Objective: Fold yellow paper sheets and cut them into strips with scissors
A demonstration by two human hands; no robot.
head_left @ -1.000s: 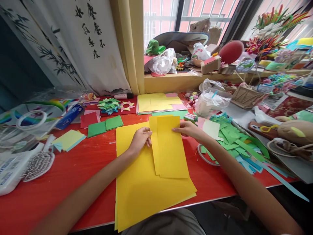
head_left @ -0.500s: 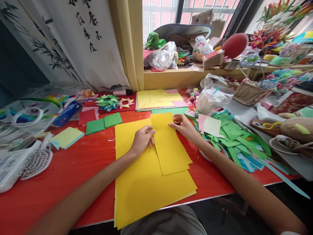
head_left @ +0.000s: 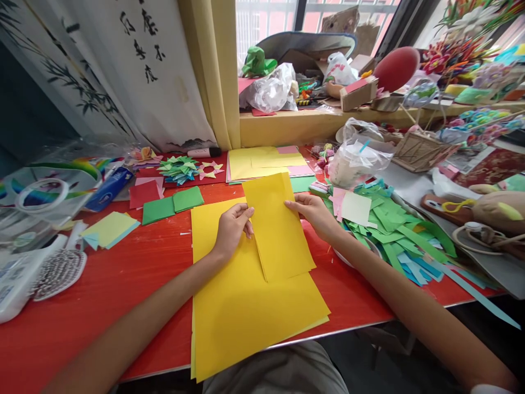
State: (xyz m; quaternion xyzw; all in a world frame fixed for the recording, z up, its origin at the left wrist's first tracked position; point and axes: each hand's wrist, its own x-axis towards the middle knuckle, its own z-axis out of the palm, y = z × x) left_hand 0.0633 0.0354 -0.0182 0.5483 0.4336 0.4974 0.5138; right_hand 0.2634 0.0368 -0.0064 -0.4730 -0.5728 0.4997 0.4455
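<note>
Held up between both hands is a folded strip of yellow paper (head_left: 281,235), its lower edge over larger sheets. My left hand (head_left: 233,229) pinches its left edge between thumb and fingers. On the opposite edge, my right hand (head_left: 314,214) grips it with the thumb in front; the other fingers are partly behind the paper. Beneath lies a stack of large yellow sheets (head_left: 246,323), reaching past the table's front edge. Its lower right corner fans out slightly, showing a lighter sheet.
Green paper squares (head_left: 159,211) and a folded paper ring (head_left: 178,169) lie left of the sheets. At the back rests a pile of pale yellow sheets (head_left: 262,160). A heap of green paper strips (head_left: 389,227) fills the right side, beside a plastic bag (head_left: 356,161). A hairbrush (head_left: 61,273) lies far left.
Both hands have raised the folded yellow strip a little and shifted it slightly left, tilting it. The large sheets underneath stay in place. The view has shifted slightly.
</note>
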